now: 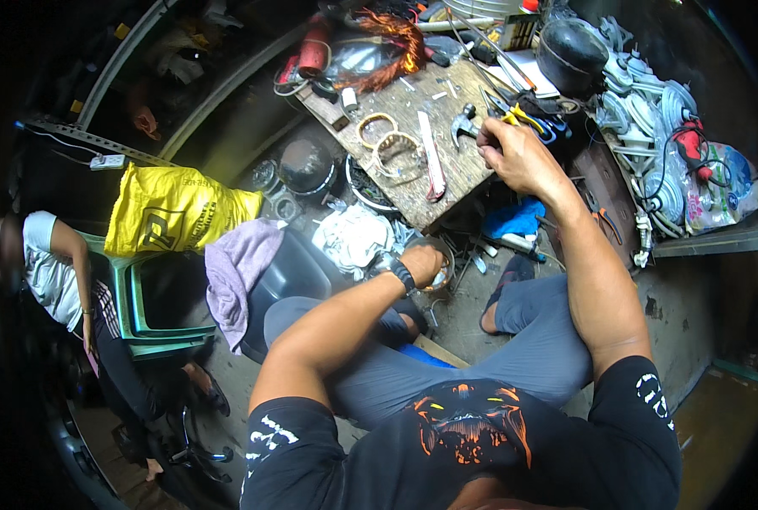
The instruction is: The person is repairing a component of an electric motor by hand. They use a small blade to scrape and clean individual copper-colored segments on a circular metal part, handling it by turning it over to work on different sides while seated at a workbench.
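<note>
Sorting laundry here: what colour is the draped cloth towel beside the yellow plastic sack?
The towel is light purple; head view.

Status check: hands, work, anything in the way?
Right hand curled by wooden board, beside hammer; grip unclear. Left hand low, right of white bundle; grip hidden. Yellow-handled tool crowds right hand.

Right hand (519, 155) beside a hammer (463, 127), 2 tan rings (393, 135) on a wooden board (457, 177), left hand (423, 265) at a container (449, 266)

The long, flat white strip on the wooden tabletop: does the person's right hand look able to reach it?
Probably yes: the right hand is right of the white strip, with mostly bare wooden tabletop between them; whether it holds anything is unclear.
</note>
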### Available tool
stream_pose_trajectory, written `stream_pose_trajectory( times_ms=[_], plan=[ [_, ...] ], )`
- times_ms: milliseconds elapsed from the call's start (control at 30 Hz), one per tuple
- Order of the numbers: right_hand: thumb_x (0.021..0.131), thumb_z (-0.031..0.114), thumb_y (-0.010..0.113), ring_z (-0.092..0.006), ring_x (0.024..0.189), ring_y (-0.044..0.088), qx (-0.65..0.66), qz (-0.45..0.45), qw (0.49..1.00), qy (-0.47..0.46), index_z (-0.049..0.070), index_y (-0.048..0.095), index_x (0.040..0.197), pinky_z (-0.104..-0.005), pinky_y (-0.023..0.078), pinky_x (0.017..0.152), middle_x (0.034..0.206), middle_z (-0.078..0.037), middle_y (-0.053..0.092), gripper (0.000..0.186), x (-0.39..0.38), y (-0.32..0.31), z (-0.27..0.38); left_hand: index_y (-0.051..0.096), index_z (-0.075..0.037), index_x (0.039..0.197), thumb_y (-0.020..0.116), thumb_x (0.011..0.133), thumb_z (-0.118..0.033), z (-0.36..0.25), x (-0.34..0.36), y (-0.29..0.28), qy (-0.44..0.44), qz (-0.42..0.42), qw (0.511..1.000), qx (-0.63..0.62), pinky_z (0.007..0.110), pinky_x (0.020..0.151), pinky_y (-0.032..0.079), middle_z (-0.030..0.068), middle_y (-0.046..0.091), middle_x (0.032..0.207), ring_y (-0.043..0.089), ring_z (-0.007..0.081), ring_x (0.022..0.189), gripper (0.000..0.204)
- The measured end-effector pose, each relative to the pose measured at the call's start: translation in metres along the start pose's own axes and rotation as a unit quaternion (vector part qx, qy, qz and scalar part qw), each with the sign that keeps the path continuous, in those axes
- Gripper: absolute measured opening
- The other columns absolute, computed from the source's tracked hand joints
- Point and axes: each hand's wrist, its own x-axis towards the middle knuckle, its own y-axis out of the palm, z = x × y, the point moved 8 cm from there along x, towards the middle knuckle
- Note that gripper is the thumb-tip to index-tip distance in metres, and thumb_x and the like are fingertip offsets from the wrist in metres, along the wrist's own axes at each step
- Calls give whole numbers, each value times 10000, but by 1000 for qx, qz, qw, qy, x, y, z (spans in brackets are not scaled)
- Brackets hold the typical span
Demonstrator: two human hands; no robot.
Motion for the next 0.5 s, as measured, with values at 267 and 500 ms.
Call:
stream_pose_trajectory(
  times_ms=[267,500],
  plan=[
    [939,64,664,-249,796,728,104,-33,993,44,-19,614,1000,-371,563,712,841,-141,705,115,7,6,-20,735,-27,1147,683,886,-185,-7,-14,8,-26,92,995,-25,461,936,558,250,615,1364,699,391,1092,309],
    [978,50,641,-129,784,697,332,26,935,118,-19,617,1018,-286,579,677,871,-66,693,83,2,16,-14,741,-14,1114,737,926,-375,20,-45,-201,-27,-151,956,-248,406,751,578,176,759,982,733,270,791,407]
  ],
)
